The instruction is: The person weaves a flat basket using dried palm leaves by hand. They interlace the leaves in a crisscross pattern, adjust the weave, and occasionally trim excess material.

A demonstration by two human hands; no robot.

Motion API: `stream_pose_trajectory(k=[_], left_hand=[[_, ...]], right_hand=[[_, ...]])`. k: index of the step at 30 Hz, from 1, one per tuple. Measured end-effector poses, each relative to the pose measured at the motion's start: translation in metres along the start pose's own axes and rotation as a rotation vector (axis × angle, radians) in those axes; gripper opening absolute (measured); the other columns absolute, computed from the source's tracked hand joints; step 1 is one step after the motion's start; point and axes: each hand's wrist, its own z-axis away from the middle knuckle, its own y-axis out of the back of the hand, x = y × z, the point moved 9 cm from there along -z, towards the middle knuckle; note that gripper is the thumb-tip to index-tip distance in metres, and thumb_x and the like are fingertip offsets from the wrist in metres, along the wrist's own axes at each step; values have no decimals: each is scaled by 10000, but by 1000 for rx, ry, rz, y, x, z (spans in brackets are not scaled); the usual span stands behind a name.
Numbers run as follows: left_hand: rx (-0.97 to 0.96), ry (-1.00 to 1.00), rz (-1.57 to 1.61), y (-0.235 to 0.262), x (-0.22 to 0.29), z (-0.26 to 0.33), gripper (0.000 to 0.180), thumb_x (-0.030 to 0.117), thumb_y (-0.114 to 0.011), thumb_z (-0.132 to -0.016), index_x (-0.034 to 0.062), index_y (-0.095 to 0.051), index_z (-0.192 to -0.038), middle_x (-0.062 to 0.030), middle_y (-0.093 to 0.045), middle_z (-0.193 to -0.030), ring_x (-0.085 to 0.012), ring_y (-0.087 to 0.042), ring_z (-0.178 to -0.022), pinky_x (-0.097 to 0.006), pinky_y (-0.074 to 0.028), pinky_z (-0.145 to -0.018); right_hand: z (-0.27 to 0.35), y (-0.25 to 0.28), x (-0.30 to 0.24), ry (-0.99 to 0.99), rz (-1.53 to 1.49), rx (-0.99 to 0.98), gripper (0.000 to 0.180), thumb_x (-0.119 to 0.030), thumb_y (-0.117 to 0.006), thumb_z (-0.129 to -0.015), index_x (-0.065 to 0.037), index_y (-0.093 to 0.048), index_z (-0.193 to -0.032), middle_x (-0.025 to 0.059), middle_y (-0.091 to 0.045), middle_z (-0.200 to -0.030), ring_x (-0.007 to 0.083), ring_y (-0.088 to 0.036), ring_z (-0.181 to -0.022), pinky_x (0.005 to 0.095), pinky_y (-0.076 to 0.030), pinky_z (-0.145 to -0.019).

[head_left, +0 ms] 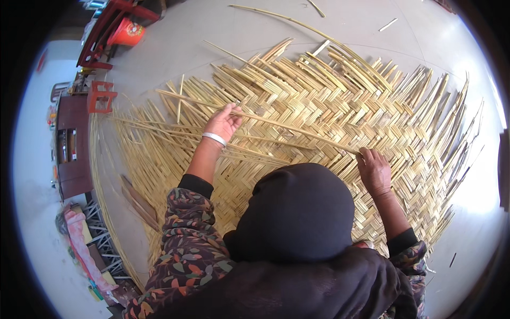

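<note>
One long, thin split-cane strip (297, 129) stretches slantwise between my hands, above a large herringbone-woven mat (382, 114). My left hand (220, 126), with a pale bangle at the wrist, pinches it near its left part, and its end sticks out beyond the fingers. Lower and to the right, my right hand (375, 171) grips the other part, fingers curled over it, just above the weave. Loose unwoven strips (154, 154) fan out from the mat's left side, beneath my left arm. Dark head cloth (297, 212) hides the near middle of the mat.
At the far left stand a small red stool (101, 97), an orange-red bucket (127, 32) and a dark brown cabinet (74, 170). Pink cloth (85, 250) lies over a metal frame. A long strip (313, 33) arches past the mat's far edge over the grey floor (175, 48).
</note>
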Motion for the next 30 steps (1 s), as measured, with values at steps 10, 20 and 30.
stream_pose_trajectory(k=[10,20,30], left_hand=[[248,59,-319,2,-45,25,343,321,-637,-857,27,-566,-1017,-98,-625,-830,-164,-614,-683,-300,-534,-618],[723,-263,-377,192,-7,22,235,257,-626,-873,38,-544,-903,-39,-536,-616,-134,-517,-449,-242,-379,-383],[914,-802,-1671,117,105,41,378,144,-646,-763,85,-582,-1131,-160,-507,-1200,-300,-468,-1131,-413,-397,-929]], right_hand=[[20,-34,-1,-57,-299,-279,169,-258,-594,-850,-100,-636,-891,81,-603,-787,284,-613,-724,384,-499,-643],[21,-20,-7,81,-204,-183,94,-191,-605,-829,-107,-599,-870,55,-558,-756,256,-591,-700,359,-489,-614],[15,33,-3,265,-33,30,51,-125,-599,-833,-118,-560,-801,28,-582,-734,173,-573,-655,308,-487,-551]])
